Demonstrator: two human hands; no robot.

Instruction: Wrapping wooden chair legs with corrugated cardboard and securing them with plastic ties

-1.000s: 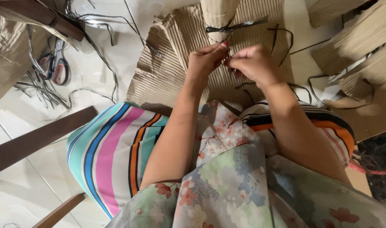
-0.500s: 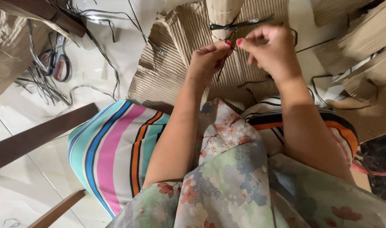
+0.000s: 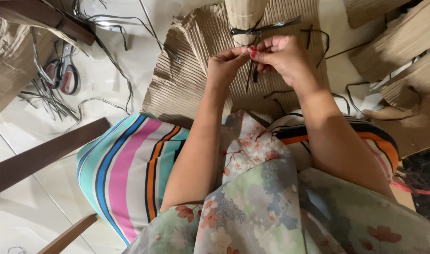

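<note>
Both hands meet at about 12 o'clock in the head view, over a sheet of corrugated cardboard [image 3: 186, 80] spread on the pale tiled floor [image 3: 125, 51]. The left hand [image 3: 229, 66] pinches a thin dark strap [image 3: 252, 75] between thumb and fingertips, and the right hand [image 3: 283, 59] closes its red-nailed fingertips on the same strap just beside it — the two pinches sit almost touching, which looks suited to fine work on a narrow strip that would otherwise slip or twist. The loose end of the strap hangs down between the hands toward 6 o'clock. Just above them, at 12 o'clock, a rolled cardboard bundle [image 3: 245, 14] lies with a dark band [image 3: 266, 27] cinched across it; the hands work close under it, probably so the strap stays short and taut. The person sits with knees apart under a striped cloth [image 3: 125, 174], so the cardboard lies between them within easy reach. At 10 o'clock, well apart from the hands, red-handled scissors [image 3: 62, 70] rest among a tangle of cut strap offcuts [image 3: 50, 99], set aside yet reachable. More cardboard pieces [image 3: 398, 47] are piled at 2 o'clock, and a dark wooden bar [image 3: 41, 157] crosses at 8 o'clock.
</note>
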